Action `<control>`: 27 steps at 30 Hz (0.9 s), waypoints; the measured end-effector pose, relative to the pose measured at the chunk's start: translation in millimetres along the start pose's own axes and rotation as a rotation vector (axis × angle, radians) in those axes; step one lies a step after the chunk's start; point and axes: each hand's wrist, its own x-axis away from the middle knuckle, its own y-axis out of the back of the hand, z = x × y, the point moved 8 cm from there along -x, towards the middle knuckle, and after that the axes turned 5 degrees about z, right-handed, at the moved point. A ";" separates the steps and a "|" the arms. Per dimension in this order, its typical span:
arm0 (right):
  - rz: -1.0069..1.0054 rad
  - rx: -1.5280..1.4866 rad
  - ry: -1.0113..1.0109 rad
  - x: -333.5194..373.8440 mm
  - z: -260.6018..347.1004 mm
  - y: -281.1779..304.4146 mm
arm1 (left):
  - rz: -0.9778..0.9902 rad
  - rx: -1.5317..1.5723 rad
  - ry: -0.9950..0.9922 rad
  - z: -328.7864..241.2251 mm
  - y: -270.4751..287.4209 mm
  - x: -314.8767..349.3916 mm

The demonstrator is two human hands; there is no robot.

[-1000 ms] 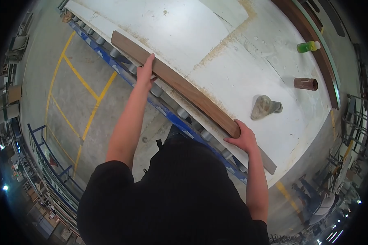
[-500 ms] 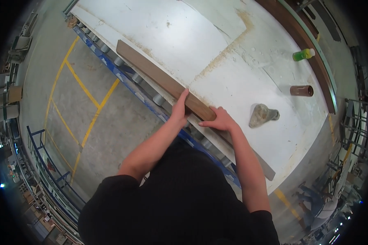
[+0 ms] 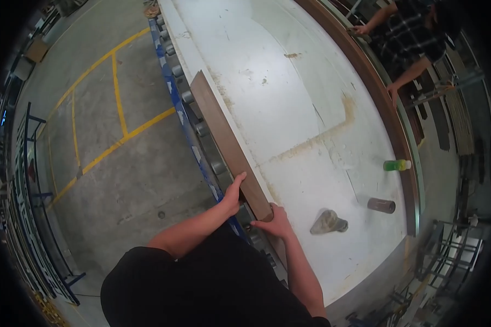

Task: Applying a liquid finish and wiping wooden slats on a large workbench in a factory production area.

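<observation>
One brown board (image 3: 218,125), gripped by left hand (image 3: 234,193) and right hand (image 3: 277,220)

I have two hands on a single board, which lies lengthwise along the left edge of the white surface (image 3: 251,98). The left hand grips it from the side, thumb across the top. The right hand, just beside it, clasps the near end, thumb on one side and fingers on the other. More brown material shows past the right hand; from here I cannot tell whether it is a second piece.

On the surface I count three loose items, well apart from the board: one green bottle (image 3: 396,165) lying on its side, one brown cylinder (image 3: 381,205) and one grey, pear-shaped object (image 3: 328,222).

One long brown beam (image 3: 365,65) runs down the far right edge. One other person (image 3: 406,41) in a dark plaid shirt stands behind it, two hands at or near the beam.

Beneath the left edge I see one blue frame (image 3: 174,103) and at least five silver rollers (image 3: 202,129).
</observation>
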 end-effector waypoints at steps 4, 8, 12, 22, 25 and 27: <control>0.176 0.021 -0.084 -0.4 19.0 13.6 | 0.029 0.010 -0.013 -2.5 -10.4 1.4; 0.030 -0.060 -0.028 -2.3 6.6 -1.1 | 0.170 0.158 -0.054 -7.7 -10.7 4.1; -0.070 -0.164 -0.027 30.0 39.1 23.5 | 0.269 0.097 -0.115 -45.9 -55.6 36.4; -0.871 -0.270 0.395 266.6 218.6 250.6 | 0.990 -0.382 -0.609 -165.7 -334.8 238.6; -1.149 -0.268 0.641 331.6 227.2 292.7 | 1.106 -0.395 -0.613 -162.2 -433.4 313.8; -1.228 -0.403 0.770 365.0 217.1 310.2 | 1.565 -0.554 -0.618 -148.2 -499.5 369.8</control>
